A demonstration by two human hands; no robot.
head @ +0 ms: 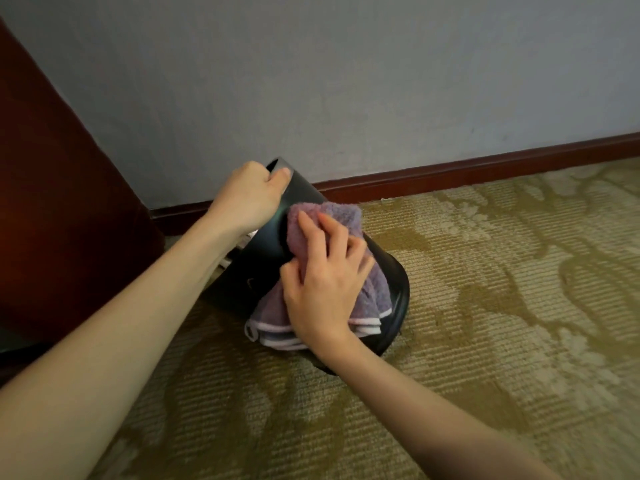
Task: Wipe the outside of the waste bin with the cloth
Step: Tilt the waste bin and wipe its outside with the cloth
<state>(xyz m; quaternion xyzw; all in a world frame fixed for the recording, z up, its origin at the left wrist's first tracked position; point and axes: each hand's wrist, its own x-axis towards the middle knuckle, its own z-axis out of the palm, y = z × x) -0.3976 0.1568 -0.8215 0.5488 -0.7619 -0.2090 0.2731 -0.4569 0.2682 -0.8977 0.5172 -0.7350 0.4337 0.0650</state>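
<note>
A black waste bin (266, 251) leans tilted on the carpet close to the wall, its rim pointing up and to the left. My left hand (249, 195) grips that rim at the top, thumb on the outside. A purple cloth (332, 216) with pale edging is draped over the bin's outer side. My right hand (325, 285) lies flat on the cloth with fingers spread, pressing it against the bin's wall. The lower folds of the cloth hang near the bin's base, and my right wrist hides part of that base.
Patterned olive carpet (485, 306) covers the floor all around. A grey wall (381, 81) with a dark red skirting board (467, 168) runs behind the bin. A dark reddish wooden panel (52, 202) stands at the left, close to the bin.
</note>
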